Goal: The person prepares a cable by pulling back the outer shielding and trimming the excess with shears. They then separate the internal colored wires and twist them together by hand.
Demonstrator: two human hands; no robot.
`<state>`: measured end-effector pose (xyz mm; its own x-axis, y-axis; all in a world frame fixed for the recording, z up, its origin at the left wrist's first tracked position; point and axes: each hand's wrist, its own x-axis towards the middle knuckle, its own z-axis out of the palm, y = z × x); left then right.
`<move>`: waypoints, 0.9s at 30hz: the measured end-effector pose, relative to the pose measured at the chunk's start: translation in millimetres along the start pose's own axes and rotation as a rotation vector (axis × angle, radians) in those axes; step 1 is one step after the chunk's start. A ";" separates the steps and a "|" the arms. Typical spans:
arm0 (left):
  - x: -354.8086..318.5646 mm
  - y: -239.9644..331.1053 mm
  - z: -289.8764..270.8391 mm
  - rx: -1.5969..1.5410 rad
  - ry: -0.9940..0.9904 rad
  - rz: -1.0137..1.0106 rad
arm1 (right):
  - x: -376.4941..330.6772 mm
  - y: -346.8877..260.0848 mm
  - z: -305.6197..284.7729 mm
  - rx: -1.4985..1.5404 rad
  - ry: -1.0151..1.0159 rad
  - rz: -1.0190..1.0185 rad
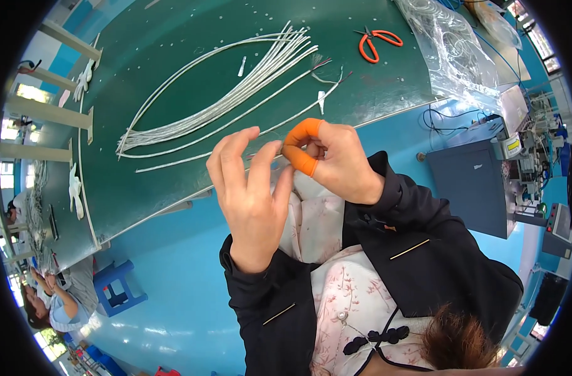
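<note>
My right hand wears orange finger cots on thumb and forefinger. These two are pinched together, with thin wire strands running from the pinch toward the left hand. Beside it, my left hand has its fingers curved and spread, with a gap between thumb and forefinger. Its palm side is hidden. Both hands are in front of the bench's near edge. Beyond them on the bench lie two separate white cables, each with bared, coloured wire ends, and a looped bundle of white cables.
Orange-handled cutters lie at the far right of the green bench. Small white tags rest near the cables. Clear plastic bags cover the right end. A blue stool and another person are at left.
</note>
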<state>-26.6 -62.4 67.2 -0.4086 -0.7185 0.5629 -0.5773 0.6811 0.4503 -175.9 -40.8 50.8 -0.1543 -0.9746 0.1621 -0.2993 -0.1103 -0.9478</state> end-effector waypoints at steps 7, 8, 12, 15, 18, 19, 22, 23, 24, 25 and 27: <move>10.6 1.3 12.3 -0.124 -0.094 0.015 | 1.0 17.2 -16.4 -0.134 0.032 -0.165; 12.1 2.8 14.0 -0.110 -0.100 0.008 | 1.8 24.5 -14.0 -0.171 0.044 -0.197; -3.0 -6.3 1.4 -0.055 -0.103 0.005 | 4.5 28.5 7.8 -0.171 -0.036 -0.302; -3.0 0.2 3.4 -0.123 -0.177 0.040 | -2.7 26.8 -6.9 -0.190 -0.053 -0.315; -3.5 -5.8 6.7 -0.147 -0.247 0.069 | -11.7 24.8 -13.8 -0.134 -0.051 -0.258; -4.1 -7.9 8.0 -0.160 -0.253 0.059 | -11.2 24.3 -15.3 -0.143 -0.041 -0.263; -4.4 -15.9 6.4 -0.183 -0.266 0.040 | -10.8 23.5 -14.8 -0.184 -0.140 -0.306; -2.4 -17.8 4.2 -0.190 -0.276 0.028 | -10.5 23.2 -14.1 -0.181 -0.136 -0.303; -2.1 -18.6 2.7 -0.198 -0.288 0.015 | -10.0 23.5 -14.1 -0.177 -0.161 -0.287; -4.5 -17.7 1.3 -0.198 -0.295 0.015 | -9.6 23.9 -14.5 -0.172 -0.185 -0.269; -7.9 -5.9 -4.6 -0.142 -0.072 -0.192 | -9.2 23.7 -15.3 -0.164 -0.202 -0.244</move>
<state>-16.7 -60.1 63.4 -0.3533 -0.8411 0.4095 -0.5459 0.5409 0.6398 -195.9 -31.4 31.0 0.1248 -0.9441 0.3050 -0.4541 -0.3277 -0.8285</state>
